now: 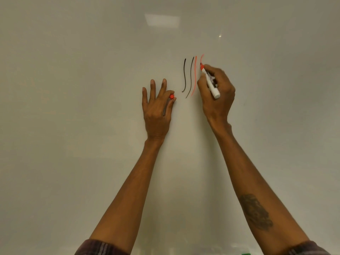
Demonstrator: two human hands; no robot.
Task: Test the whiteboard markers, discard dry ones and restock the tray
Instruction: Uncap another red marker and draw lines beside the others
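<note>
My right hand (218, 92) grips a white marker with a red tip (211, 83), its tip touching the whiteboard (92, 89) at the lower end of a short red stroke (202, 58). To the left of it run two black wavy lines (184, 76) and one longer red line (194, 78). My left hand (156, 107) rests against the board with three fingers straight, while its thumb and forefinger pinch the marker's red cap (171, 96).
The whiteboard fills nearly the whole view, with a ceiling light reflected near the top (161, 19). At the bottom edge a small green object (245, 253) shows, partly cut off.
</note>
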